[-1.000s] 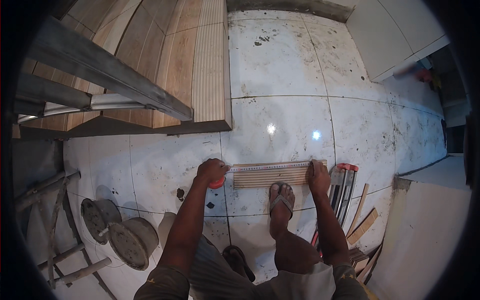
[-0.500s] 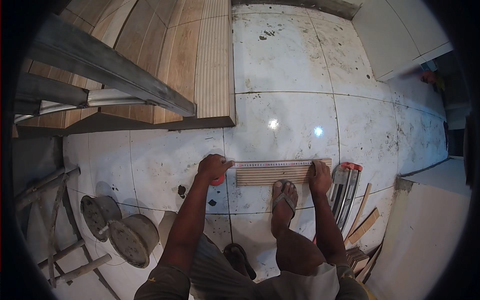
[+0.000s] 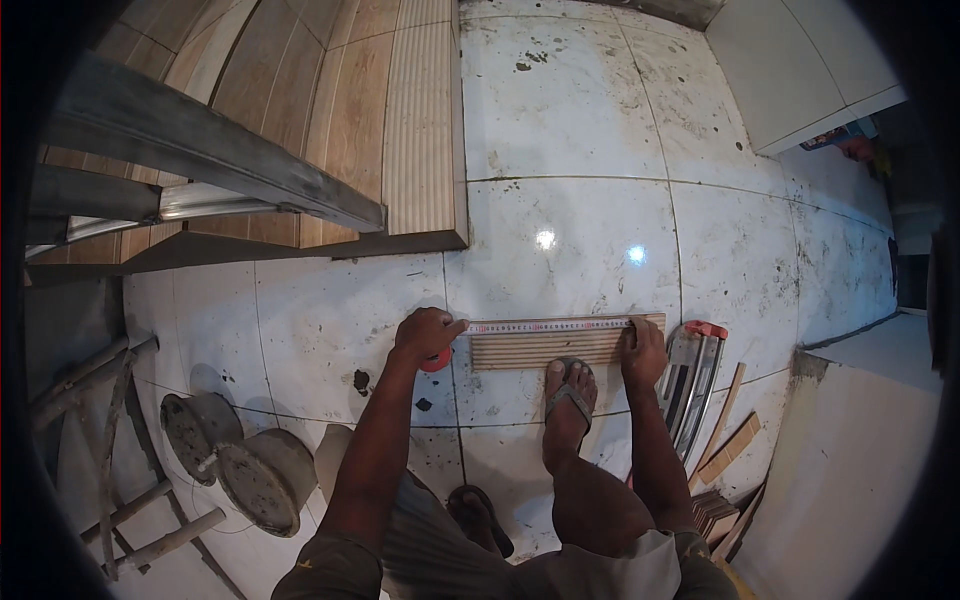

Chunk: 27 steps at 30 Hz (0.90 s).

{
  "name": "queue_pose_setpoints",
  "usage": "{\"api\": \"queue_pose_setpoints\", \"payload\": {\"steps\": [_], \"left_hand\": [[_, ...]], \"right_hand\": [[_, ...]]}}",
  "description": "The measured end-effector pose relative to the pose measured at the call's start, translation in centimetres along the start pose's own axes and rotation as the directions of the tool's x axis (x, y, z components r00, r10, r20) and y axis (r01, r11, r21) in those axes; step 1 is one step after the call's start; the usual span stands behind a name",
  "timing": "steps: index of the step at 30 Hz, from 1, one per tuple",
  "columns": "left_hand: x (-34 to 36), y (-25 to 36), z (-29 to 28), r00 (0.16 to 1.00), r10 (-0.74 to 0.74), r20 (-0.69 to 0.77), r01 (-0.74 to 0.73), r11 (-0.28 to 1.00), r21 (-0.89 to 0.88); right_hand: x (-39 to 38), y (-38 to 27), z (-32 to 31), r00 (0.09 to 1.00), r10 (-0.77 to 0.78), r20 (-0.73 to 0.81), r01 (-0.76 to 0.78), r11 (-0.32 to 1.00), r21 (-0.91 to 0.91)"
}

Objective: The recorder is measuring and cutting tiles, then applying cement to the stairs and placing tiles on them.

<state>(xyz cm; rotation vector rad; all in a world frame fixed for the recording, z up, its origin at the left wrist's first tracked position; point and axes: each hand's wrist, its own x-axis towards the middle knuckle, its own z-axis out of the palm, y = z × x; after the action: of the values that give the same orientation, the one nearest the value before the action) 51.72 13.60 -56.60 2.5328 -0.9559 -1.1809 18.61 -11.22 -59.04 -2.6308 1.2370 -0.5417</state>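
A grooved wooden-look strip lies crosswise on the white tiles, with the front of my sandalled right foot at its near edge. A tape measure's pale blade stretches along the strip's far edge. My left hand is closed on the red tape case just left of the strip. My right hand pinches the blade's other end near the strip's right end.
Wood-look steps with a steel frame rise upper left. Cement-stained buckets and wooden poles lie lower left. A red-and-silver tile cutter and offcuts sit right, beside a low white block.
My hands, the tape and the strip appear slightly higher in the picture than a second ago, as the floor's seams shift with the view. The grip on the tape looks the same.
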Motion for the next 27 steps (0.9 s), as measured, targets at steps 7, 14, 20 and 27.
{"api": "queue_pose_setpoints", "payload": {"steps": [7, 14, 20, 27], "left_hand": [[0.3, -0.3, 0.0, 1.000, 0.029, 0.005, -0.029, 1.000, 0.012], [-0.1, 0.7, -0.4, 1.000, -0.020, 0.012, 0.019, 0.997, 0.075], [0.1, 1.0, -0.1, 0.999, -0.033, -0.033, 0.037, 0.993, 0.112], [0.2, 1.5, 0.0, 0.997, -0.078, -0.027, 0.081, 0.988, 0.129]], "right_hand": [[-0.2, 0.3, 0.1, 1.000, -0.019, -0.012, 0.019, 1.000, -0.010], [0.1, 0.1, 0.0, 1.000, -0.007, 0.008, 0.007, 1.000, -0.021], [0.4, 0.1, 0.1, 1.000, 0.000, 0.006, 0.001, 1.000, -0.028], [0.7, 0.2, 0.1, 0.999, -0.027, 0.040, 0.029, 0.998, -0.050]]}}
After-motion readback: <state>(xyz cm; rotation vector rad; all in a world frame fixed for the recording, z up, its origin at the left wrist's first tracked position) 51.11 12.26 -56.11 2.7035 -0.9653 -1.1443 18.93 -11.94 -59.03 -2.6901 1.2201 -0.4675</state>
